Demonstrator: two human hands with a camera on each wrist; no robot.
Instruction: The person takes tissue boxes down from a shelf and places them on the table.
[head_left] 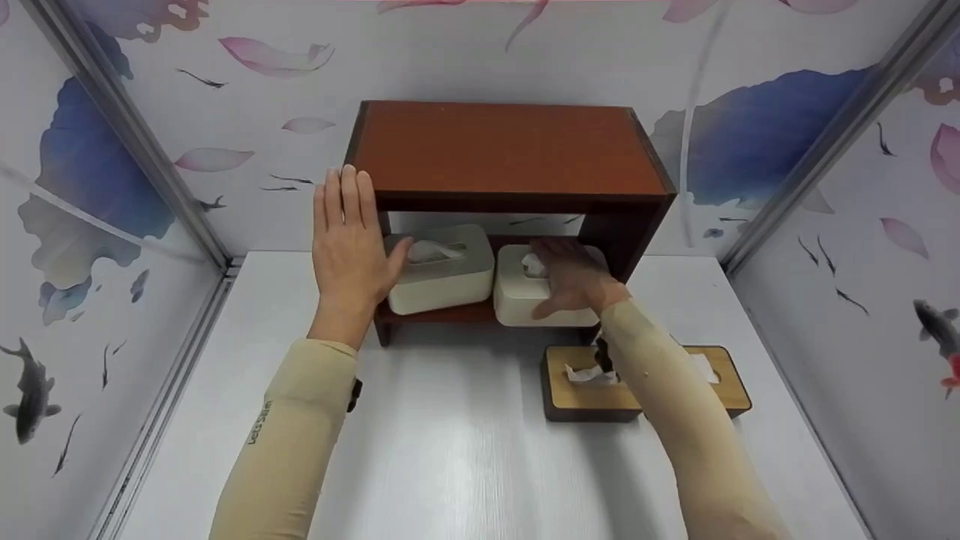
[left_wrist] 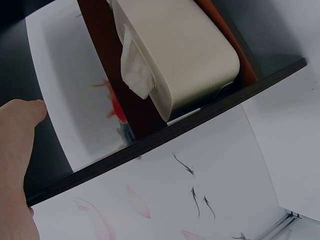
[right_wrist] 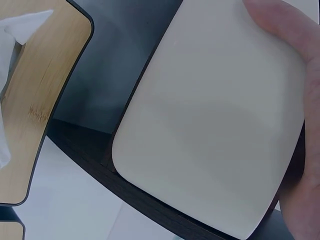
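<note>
Two white tissue boxes in the shelf unit, neither squared up

A white counter [head_left: 442, 457] carries everything. On it stands a red-brown shelf unit [head_left: 510, 150]. The right sleeved forearm [head_left: 664, 375] passes over two wood-topped tissue boxes, in front of the shelf unit toward its right; the left-hand one [head_left: 570, 394] and the right-hand one [head_left: 735, 390] show on either side of the sleeve.

Inside the shelf unit, the left white tissue box [head_left: 442, 289] rests askew on the lower board [head_left: 450, 315], near the left side panel [left_wrist: 220, 106]. The right white tissue box [head_left: 517, 304] is in its right half, front face out at the opening.

The left hand [head_left: 349, 247] lies along the shelf unit's left side, fingers straight and nearly together, thumb held apart. The right hand [head_left: 574, 277] grips the right white tissue box, thumb on its front and fingers over its top; where the fingertips end is hard to tell. Smallest is the tissue [head_left: 534, 265] standing from that box's slot, close to those fingers.

The likeliest trouble is a jam: with the left box askew, the two could catch if the right one were pushed deeper. Let go too far forward, the right box might tip out of the shelf unit. A hard shove could slide the whole unit if the left hand braced it weakly, and the fingers could snag the tissue.
</note>
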